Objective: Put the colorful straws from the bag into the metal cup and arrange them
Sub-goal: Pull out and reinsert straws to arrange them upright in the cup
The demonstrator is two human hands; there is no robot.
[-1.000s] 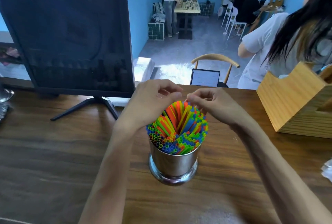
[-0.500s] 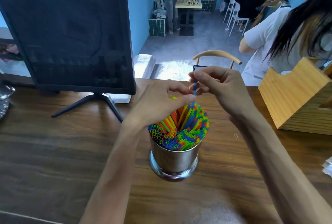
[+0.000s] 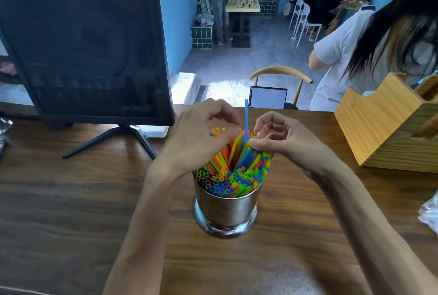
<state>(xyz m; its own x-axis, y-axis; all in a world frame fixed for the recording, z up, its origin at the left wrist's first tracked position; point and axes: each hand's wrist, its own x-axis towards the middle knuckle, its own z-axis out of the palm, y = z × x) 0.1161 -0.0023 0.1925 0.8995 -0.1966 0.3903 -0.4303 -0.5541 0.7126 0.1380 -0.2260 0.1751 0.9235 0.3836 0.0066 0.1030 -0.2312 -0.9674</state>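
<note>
Metal cup [image 3: 226, 209] stood on the wooden tabletop [image 3: 71, 200], packed with colorful straws [image 3: 233, 174] fanning out past its rim. One blue straw [image 3: 246, 117] stuck up well above the rest, roughly upright, at the far side of the cup. Left hand [image 3: 201, 133] hovered over the cup's far-left side, fingers curled into a loose ring with thumb and fingertips meeting near the blue straw; a few straw tips showed through the gap in that hand. Cannot tell whether it actually gripped any straw. Right hand [image 3: 282, 138] was over the cup's far-right side, fingers curled, thumb and forefinger pinched at the base of the blue straw where it met the bundle. Behind and left of the cup: black monitor [image 3: 85, 50] on a stand. Right of the cup: wooden organizer box [image 3: 388, 124]. Crinkled clear plastic [image 3: 430, 214] at the edge right of the cup, partly cut off. Beyond the cup, past the tabletop edge: a wooden chair [image 3: 282, 73] and a person in white with long dark hair [image 3: 384, 41].
</note>
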